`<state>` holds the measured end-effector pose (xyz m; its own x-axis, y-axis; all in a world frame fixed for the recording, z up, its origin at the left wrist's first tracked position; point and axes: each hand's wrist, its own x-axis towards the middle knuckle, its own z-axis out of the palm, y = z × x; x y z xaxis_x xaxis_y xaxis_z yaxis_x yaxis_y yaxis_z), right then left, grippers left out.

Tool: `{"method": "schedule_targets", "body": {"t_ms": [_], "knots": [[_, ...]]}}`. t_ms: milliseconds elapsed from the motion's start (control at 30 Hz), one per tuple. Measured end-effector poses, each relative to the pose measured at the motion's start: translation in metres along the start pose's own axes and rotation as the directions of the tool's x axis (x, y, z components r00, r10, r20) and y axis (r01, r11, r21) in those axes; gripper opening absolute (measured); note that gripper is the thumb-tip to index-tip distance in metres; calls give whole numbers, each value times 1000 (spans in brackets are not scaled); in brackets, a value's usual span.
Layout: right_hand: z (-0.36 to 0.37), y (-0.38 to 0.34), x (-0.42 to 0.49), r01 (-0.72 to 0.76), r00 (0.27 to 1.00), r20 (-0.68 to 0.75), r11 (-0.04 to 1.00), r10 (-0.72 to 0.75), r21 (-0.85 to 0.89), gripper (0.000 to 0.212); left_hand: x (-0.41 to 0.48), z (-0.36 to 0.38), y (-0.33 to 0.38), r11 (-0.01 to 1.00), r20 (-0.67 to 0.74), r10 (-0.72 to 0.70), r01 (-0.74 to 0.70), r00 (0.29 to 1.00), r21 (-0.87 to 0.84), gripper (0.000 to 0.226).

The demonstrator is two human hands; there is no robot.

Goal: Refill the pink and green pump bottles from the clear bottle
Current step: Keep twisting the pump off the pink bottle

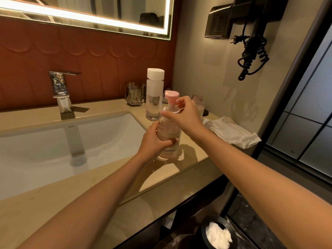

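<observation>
The pink pump bottle point(169, 139) stands upright on the beige counter point(111, 177) right of the sink. My left hand point(154, 141) grips its body from the left. My right hand point(185, 115) pinches the collar below the pink pump head point(171, 95). Behind it stands the tall clear bottle point(153, 97) with a white cap on, holding a little clear liquid at the bottom. A small open bottle point(197, 103) stands behind my right hand, mostly hidden; its colour is unclear.
A white sink basin point(62, 146) with a chrome tap point(61, 90) lies to the left. Glass tumblers point(133, 96) stand at the back wall. A crumpled white cloth point(231, 132) lies at the counter's right. Below sits a bin point(215, 234) holding white tissue.
</observation>
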<state>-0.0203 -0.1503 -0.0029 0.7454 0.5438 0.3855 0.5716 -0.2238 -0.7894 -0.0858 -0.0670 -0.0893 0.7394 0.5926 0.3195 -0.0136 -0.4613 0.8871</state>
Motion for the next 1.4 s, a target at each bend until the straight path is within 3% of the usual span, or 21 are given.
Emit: {"method": "schedule_targets", "body": {"t_ms": [167, 300, 500, 733, 833, 933, 1167, 1300, 1400], "knots": [[0, 1, -4, 53, 998, 20, 999, -53, 1, 44, 0, 0, -1, 1000, -9, 4, -4, 1000, -17, 72], [0, 3, -8, -5, 994, 108, 992, -9, 122, 60, 0, 1, -1, 1000, -15, -8, 7, 1000, -23, 73], [4, 7, -5, 33, 998, -54, 998, -36, -44, 52, 1, 1, -3, 1000, -7, 0, 0, 1000, 11, 74], [-1, 1, -10, 52, 991, 119, 997, -57, 48, 52, 1, 1, -2, 1000, -15, 9, -10, 1000, -23, 72], [3, 2, -5, 12, 999, 35, 999, -11, -32, 63, 0, 1, -1, 1000, -11, 6, -6, 1000, -30, 74], [4, 3, -4, -3, 1000, -30, 998, 1, -61, 59, 0, 1, -2, 1000, -12, 18, -18, 1000, -4, 73], [3, 6, -9, 12, 991, 133, 998, -19, 53, 56, 0, 1, -1, 998, -13, 24, -25, 1000, -49, 71], [5, 8, -3, -13, 1000, 19, 998, 14, -66, 68, 0, 1, -3, 1000, -11, 25, -25, 1000, -18, 72], [3, 8, -3, -8, 1000, -17, 998, 7, -64, 59, 1, 1, -4, 1000, -8, 24, -24, 1000, -11, 72]]}}
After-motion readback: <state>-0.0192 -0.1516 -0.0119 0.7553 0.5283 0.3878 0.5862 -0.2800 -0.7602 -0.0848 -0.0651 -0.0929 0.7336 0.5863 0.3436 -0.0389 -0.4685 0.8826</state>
